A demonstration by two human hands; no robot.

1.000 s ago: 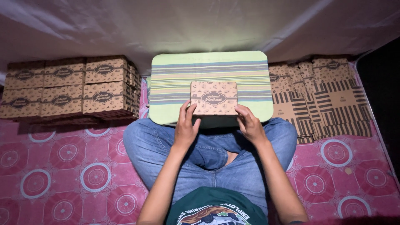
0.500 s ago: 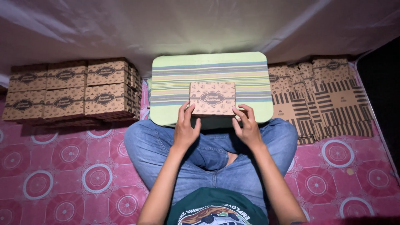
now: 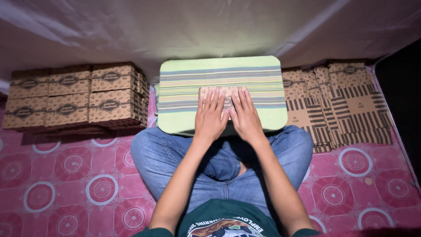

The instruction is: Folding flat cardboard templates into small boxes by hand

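A: Start close in. What sits nearest the camera?

B: The person's green shirt [image 3: 226, 224], then crossed legs in jeans [image 3: 175, 162] on a pink mat [image 3: 66, 184] printed with circles. Both forearms run up toward 12 o'clock.

A: And the hands?

B: The left hand [image 3: 211, 115] and right hand [image 3: 245, 116] lie side by side, palms down, fingers straight and spread. Neither is curled around anything; both press flat on a small box [image 3: 226, 91].

A: Where is that box?

B: On the striped tray [image 3: 184, 118] resting across the lap, near its middle. The hands cover most of it; only its far edge and a strip between the hands show.

A: Which way does it lie from the hands?

B: Directly beneath them, reaching a little past the fingertips at 12 o'clock. Its visible edge runs from 9 to 3 o'clock, but with so much hidden its long axis cannot be told for sure. The hands share it evenly, left hand on the 9 o'clock half, right hand on the 3 o'clock half, so neither is nearer.

A: Farther out?

B: At 10 o'clock, a stack of made-up boxes [image 3: 74, 98], two high. At 2 o'clock, a pile of flat cartons [image 3: 346, 103], overlapping. Behind everything, a pale sheet [image 3: 210, 26].
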